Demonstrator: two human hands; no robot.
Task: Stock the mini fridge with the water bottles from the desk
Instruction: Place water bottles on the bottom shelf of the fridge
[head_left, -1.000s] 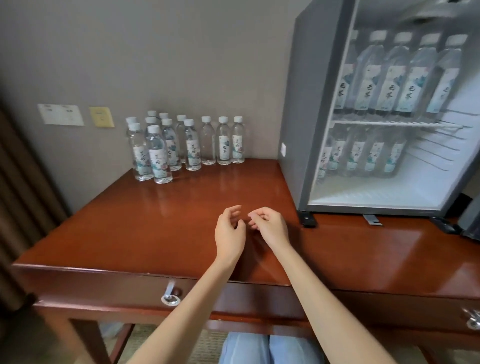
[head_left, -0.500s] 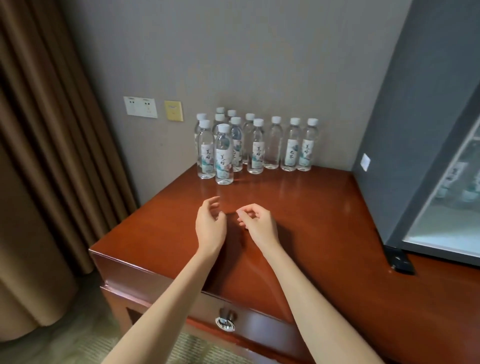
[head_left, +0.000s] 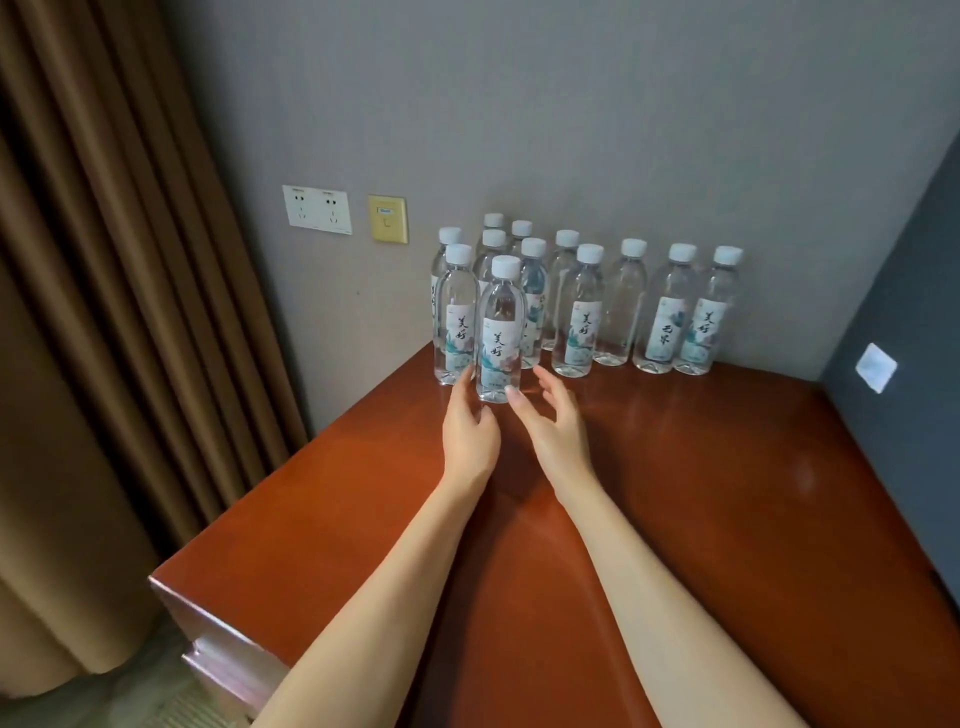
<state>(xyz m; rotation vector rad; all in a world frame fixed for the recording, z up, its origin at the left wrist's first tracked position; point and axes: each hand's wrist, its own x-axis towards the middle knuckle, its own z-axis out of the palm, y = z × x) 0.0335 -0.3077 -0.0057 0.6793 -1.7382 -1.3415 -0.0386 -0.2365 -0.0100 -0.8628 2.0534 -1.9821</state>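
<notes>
Fingers (head_left: 464, 384) of left hand (head_left: 470, 426) and right hand (head_left: 558, 431) loosely spread and released, gripping nothing, cupped either side of the base of the front bottle (head_left: 500, 332); contact with the plastic too close to call. Bare forearms reaching in from the bottom edge, cut off there.

Grey wall (head_left: 571, 104) across the back. Brown curtain (head_left: 104, 312) in heavy folds down the whole left side, top and bottom cut off. Glossy red-brown desk (head_left: 727, 519) filling the lower right, left corner and edge in view, wide bare surface between arms and fridge. Dark grey fridge (head_left: 904, 338) side panel only, at the right edge, mostly out of frame, interior hidden.

About a dozen clear water bottles (head_left: 667, 312) with white caps, upright at the back of the desk against the wall: tight cluster on the left, looser row running right toward the fridge. Back ones partly hidden behind front ones. Pale floral labels with two brush-written characters, 美好 on the front bottle; other lettering on one in the row, hard to read.

White double socket (head_left: 317, 209) and yellow wall plate (head_left: 388, 219) left of the bottles, print too small to read. Small white sticker (head_left: 876, 367) on the fridge side, blank or blurred.
</notes>
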